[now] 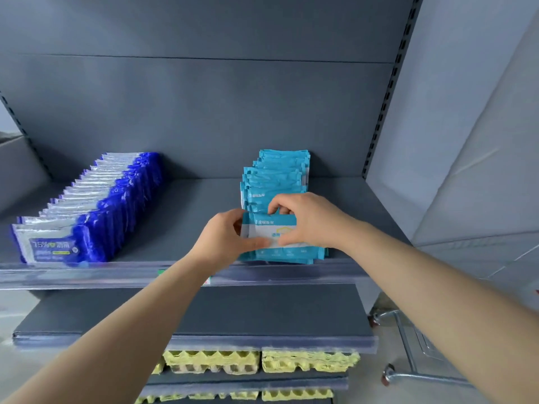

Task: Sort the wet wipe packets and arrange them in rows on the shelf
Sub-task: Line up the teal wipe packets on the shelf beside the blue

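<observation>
Low in my feed I see yellow egg trays [211,361] stacked under a grey lower shelf [204,310], and a metal trolley [414,345] on castors beside the pale wall [466,112].

Middle of front teal packet [280,253] behind left hand [224,240] and right hand [306,220] (small print illegible); lowest egg trays [297,395] edge-cropped.

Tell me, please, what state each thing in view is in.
dark blue packets: upright in a row.
light blue packets: upright in a row.
front packet: held by both hands at that row's front.
left hand: pinching front packet.
right hand: gripping front packet.
egg trays: stacked below.
</observation>
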A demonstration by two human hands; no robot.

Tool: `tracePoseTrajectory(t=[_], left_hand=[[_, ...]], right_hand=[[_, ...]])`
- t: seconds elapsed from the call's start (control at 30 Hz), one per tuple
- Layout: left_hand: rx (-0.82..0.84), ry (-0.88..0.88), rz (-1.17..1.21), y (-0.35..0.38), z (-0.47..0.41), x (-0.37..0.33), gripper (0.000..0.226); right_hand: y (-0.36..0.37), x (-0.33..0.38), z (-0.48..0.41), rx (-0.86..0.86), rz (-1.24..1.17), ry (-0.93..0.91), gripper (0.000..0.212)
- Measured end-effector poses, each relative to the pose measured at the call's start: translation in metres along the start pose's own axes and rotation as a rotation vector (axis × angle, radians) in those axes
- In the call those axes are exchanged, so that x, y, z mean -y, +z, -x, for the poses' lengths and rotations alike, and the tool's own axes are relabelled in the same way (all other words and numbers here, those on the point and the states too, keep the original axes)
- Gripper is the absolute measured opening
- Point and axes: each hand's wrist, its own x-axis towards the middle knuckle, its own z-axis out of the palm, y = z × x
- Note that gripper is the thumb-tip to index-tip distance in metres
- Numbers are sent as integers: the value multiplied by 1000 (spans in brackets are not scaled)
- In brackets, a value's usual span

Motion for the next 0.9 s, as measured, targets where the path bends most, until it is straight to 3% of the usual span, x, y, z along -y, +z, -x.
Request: tracePoseTrajectory(t=[0.13,0.27,0.4,0.5,0.6,0.8,0.9], left_hand=[[-25,0,22,3,6,0,34],[-23,-98,-27,3,3,4,72],[127,-139,-93,7,-7,3,49],[80,-108,-94,11,-19,-1,40],[63,-93,-87,15,-23,4,43],[251,-89,34,1,-8,25,52],[298,-87,54,-1,-4,20,61]], right_hand=[[1,-4,12,-81,33,76,68],[4,-28,32,-89,2,334,106],[16,-39,33,30,-338,394,76],[13,-40,19,-19,-376,345,74],[12,-40,11,-10,-384,325,79],[23,-47,23,-20,-710,435,104],[35,-41,25,6,-716,452,117]])
